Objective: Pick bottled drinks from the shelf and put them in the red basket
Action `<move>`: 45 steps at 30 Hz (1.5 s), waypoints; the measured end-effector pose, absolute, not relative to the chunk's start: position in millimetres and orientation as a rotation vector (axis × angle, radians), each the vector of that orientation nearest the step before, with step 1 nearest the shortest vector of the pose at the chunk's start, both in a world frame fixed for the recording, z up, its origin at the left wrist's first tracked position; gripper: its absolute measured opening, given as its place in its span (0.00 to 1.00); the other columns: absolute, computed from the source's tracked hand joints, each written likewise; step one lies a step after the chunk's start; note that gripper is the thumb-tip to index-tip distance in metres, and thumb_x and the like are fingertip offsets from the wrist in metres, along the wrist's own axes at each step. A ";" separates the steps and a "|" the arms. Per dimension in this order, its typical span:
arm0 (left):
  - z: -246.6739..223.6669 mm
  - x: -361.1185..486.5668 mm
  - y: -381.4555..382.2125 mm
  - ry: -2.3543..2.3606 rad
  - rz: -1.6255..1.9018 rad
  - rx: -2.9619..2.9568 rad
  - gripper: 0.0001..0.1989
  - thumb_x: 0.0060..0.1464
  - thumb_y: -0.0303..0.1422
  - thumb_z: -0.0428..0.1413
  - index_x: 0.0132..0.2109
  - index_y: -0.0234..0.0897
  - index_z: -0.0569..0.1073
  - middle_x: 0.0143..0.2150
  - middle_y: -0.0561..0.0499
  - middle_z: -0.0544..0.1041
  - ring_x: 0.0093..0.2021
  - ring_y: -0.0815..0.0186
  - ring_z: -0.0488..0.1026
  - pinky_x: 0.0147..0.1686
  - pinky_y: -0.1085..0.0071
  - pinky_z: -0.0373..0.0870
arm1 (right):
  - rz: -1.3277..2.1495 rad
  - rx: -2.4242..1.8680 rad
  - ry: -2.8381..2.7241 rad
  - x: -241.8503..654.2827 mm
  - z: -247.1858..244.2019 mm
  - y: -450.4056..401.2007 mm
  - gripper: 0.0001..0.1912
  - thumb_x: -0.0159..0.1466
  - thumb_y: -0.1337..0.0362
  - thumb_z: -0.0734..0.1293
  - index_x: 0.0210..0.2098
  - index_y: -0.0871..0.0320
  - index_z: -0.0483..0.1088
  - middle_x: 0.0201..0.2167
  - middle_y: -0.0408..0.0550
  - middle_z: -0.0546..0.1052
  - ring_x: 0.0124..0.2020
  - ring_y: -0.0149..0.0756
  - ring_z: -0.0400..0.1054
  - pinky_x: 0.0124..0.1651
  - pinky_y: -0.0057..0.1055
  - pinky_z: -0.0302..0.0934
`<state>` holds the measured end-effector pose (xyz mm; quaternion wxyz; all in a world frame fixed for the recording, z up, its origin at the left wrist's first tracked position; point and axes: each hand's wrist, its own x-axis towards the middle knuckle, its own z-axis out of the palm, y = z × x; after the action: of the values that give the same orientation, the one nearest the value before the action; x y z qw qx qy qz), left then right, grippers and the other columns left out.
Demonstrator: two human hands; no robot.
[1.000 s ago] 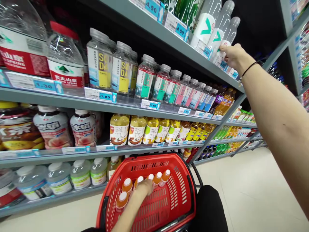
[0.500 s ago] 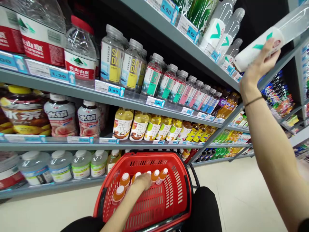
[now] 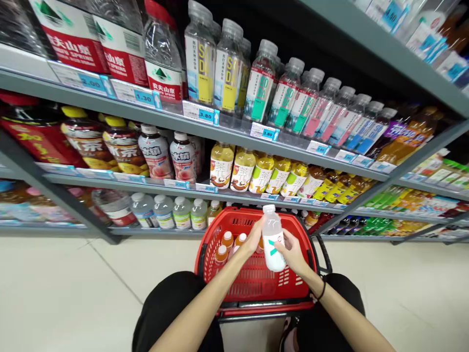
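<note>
A clear bottle (image 3: 274, 247) with a white label and green mark is held above the basket, cap up and slightly tilted. Its lower right side is gripped by my right hand (image 3: 293, 252), thumb across the label. My left hand (image 3: 253, 238) is against the bottle's upper left side, just below the white cap; its far fingers are partly hidden. Beneath both hands is a red shopping basket (image 3: 234, 297). Several orange drink bottles (image 3: 221, 254) with pale caps stand inside it toward the back left, some partly covered by my left hand.
Shelves (image 3: 234, 127) of bottled drinks run across ahead, with soda water bottles (image 3: 230, 66) above and yellow tea bottles (image 3: 222, 164) below. The basket's black handle (image 3: 324, 254) sticks out at its right. My knees (image 3: 172, 303) flank the basket on the tiled floor (image 3: 73, 288).
My right hand has brought the clear bottle down from the upper shelf to above the basket. My left hand has risen from the orange bottles to the clear one. The view has shifted.
</note>
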<state>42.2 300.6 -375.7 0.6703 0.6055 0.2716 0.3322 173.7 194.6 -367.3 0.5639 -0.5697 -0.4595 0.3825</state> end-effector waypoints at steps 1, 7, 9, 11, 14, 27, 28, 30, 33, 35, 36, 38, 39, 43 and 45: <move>-376.8 43.3 298.7 0.575 0.790 1.224 0.36 0.65 0.62 0.47 0.52 0.32 0.77 0.52 0.36 0.83 0.54 0.53 0.80 0.54 0.60 0.75 | 0.930 -1.349 -1.038 169.3 -379.8 199.1 0.33 0.52 0.46 0.81 0.50 0.56 0.75 0.45 0.53 0.83 0.46 0.48 0.79 0.55 0.44 0.75; -380.5 52.9 293.8 0.570 0.935 0.829 0.31 0.44 0.51 0.73 0.45 0.32 0.75 0.39 0.44 0.83 0.36 0.63 0.81 0.39 0.70 0.76 | 1.100 -1.276 -0.954 167.7 -407.9 205.2 0.34 0.52 0.43 0.81 0.49 0.54 0.72 0.47 0.52 0.82 0.47 0.44 0.79 0.54 0.39 0.75; -379.7 52.9 294.3 0.543 0.965 0.804 0.31 0.43 0.49 0.74 0.46 0.32 0.76 0.39 0.45 0.83 0.37 0.63 0.81 0.40 0.70 0.77 | 1.268 -1.264 -0.944 169.0 -411.8 199.7 0.37 0.50 0.40 0.81 0.49 0.55 0.70 0.43 0.51 0.82 0.40 0.43 0.79 0.44 0.38 0.77; -377.9 49.5 294.3 0.490 0.981 0.809 0.31 0.42 0.46 0.75 0.48 0.32 0.76 0.40 0.46 0.83 0.38 0.63 0.82 0.39 0.70 0.77 | 1.454 -1.257 -0.971 167.2 -415.0 192.3 0.37 0.50 0.41 0.82 0.47 0.56 0.69 0.37 0.48 0.81 0.31 0.40 0.77 0.35 0.37 0.75; -373.2 40.4 292.0 0.404 0.939 0.857 0.31 0.43 0.45 0.76 0.48 0.32 0.76 0.41 0.46 0.83 0.37 0.63 0.82 0.39 0.69 0.78 | 1.451 -1.284 -1.034 159.7 -416.8 181.5 0.31 0.52 0.46 0.82 0.43 0.56 0.69 0.32 0.45 0.79 0.26 0.37 0.74 0.32 0.37 0.74; -362.9 34.0 254.9 0.505 1.046 1.283 0.24 0.46 0.37 0.73 0.46 0.33 0.72 0.39 0.48 0.80 0.38 0.65 0.78 0.41 0.68 0.75 | 1.331 -1.267 -1.238 164.4 -408.7 174.7 0.33 0.52 0.58 0.83 0.54 0.57 0.73 0.47 0.52 0.82 0.46 0.43 0.78 0.52 0.41 0.76; -365.0 35.4 251.5 0.510 1.066 1.322 0.24 0.47 0.35 0.73 0.46 0.34 0.72 0.40 0.49 0.80 0.38 0.65 0.77 0.41 0.69 0.75 | 1.311 -1.245 -1.261 164.7 -406.9 175.8 0.35 0.52 0.59 0.83 0.56 0.57 0.73 0.51 0.54 0.81 0.51 0.45 0.78 0.57 0.42 0.75; -368.5 37.2 246.7 0.517 1.093 1.412 0.24 0.46 0.34 0.72 0.47 0.34 0.71 0.41 0.49 0.80 0.38 0.66 0.77 0.40 0.70 0.74 | 1.280 -1.219 -1.309 165.0 -405.6 177.5 0.36 0.51 0.61 0.83 0.57 0.57 0.72 0.56 0.55 0.80 0.55 0.46 0.76 0.64 0.45 0.72; -370.5 38.0 245.2 0.528 1.105 1.493 0.22 0.47 0.33 0.71 0.46 0.34 0.71 0.39 0.51 0.79 0.37 0.67 0.76 0.38 0.71 0.73 | 1.260 -1.253 -1.351 165.4 -410.9 177.8 0.38 0.52 0.62 0.81 0.60 0.57 0.71 0.59 0.57 0.78 0.57 0.49 0.75 0.69 0.52 0.67; -370.3 38.0 246.6 0.531 1.099 1.483 0.21 0.48 0.34 0.70 0.45 0.35 0.71 0.38 0.51 0.79 0.35 0.68 0.76 0.37 0.71 0.73 | 1.222 -1.296 -1.345 165.7 -417.3 177.2 0.41 0.52 0.63 0.81 0.63 0.57 0.69 0.63 0.59 0.75 0.63 0.52 0.71 0.72 0.56 0.62; -370.1 37.9 247.4 0.534 1.093 1.471 0.21 0.48 0.34 0.70 0.45 0.35 0.70 0.38 0.51 0.80 0.35 0.67 0.76 0.37 0.71 0.73 | 1.202 -1.306 -1.344 165.8 -420.3 177.0 0.43 0.51 0.63 0.82 0.64 0.57 0.68 0.65 0.60 0.73 0.66 0.53 0.69 0.74 0.57 0.59; -370.0 38.0 249.0 0.542 1.087 1.456 0.22 0.48 0.35 0.70 0.46 0.35 0.70 0.38 0.50 0.81 0.36 0.67 0.77 0.37 0.71 0.74 | 1.185 -1.292 -1.352 166.0 -424.1 177.1 0.47 0.51 0.63 0.82 0.67 0.56 0.66 0.68 0.60 0.71 0.69 0.55 0.66 0.74 0.57 0.58; -370.4 38.1 249.6 0.548 1.088 1.454 0.22 0.48 0.36 0.70 0.46 0.36 0.69 0.38 0.50 0.81 0.36 0.66 0.77 0.37 0.71 0.74 | 1.196 -1.274 -1.358 166.1 -424.8 177.4 0.49 0.51 0.63 0.82 0.69 0.55 0.65 0.68 0.60 0.71 0.68 0.54 0.66 0.74 0.56 0.59; -374.6 38.2 251.2 0.602 1.092 1.484 0.22 0.48 0.37 0.70 0.45 0.35 0.69 0.37 0.50 0.80 0.34 0.66 0.76 0.36 0.69 0.74 | 1.280 -1.249 -1.351 166.9 -422.7 178.1 0.47 0.53 0.63 0.82 0.69 0.56 0.64 0.60 0.58 0.77 0.61 0.50 0.73 0.68 0.50 0.68; -377.7 38.5 252.0 0.624 1.074 1.490 0.22 0.48 0.39 0.70 0.44 0.35 0.70 0.37 0.49 0.80 0.34 0.66 0.77 0.37 0.68 0.75 | 1.317 -1.256 -1.332 167.3 -421.9 178.0 0.42 0.53 0.63 0.82 0.65 0.58 0.67 0.56 0.57 0.79 0.55 0.47 0.76 0.64 0.49 0.71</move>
<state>38.5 252.0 -377.7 0.5654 0.6337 0.2652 0.4565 167.3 178.0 -421.9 0.4289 -0.5031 -0.5334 0.5276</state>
